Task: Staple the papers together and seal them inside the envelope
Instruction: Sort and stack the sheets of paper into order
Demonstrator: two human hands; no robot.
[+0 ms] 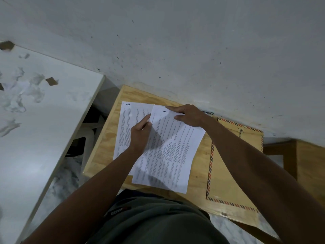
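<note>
The left hand (139, 132) pinched the upper white printed paper sheets (168, 148), the right hand (188, 115) pressed their far corner with straight fingers. Sheets could slip askew; the brown striped-border envelope (226, 166) lay just right.

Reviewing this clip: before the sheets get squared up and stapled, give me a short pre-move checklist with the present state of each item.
1. Sheets aligned: not ok; the top sheet lies skewed over the sheet marked 9.
2. Left hand on the papers: ok, pinching the top sheet's left edge.
3. Right hand steadying: ok, fingers flat on the top corner.
4. Envelope within reach: ok, on the wooden table right of the papers.
5. Stapler located: cannot tell.
</note>
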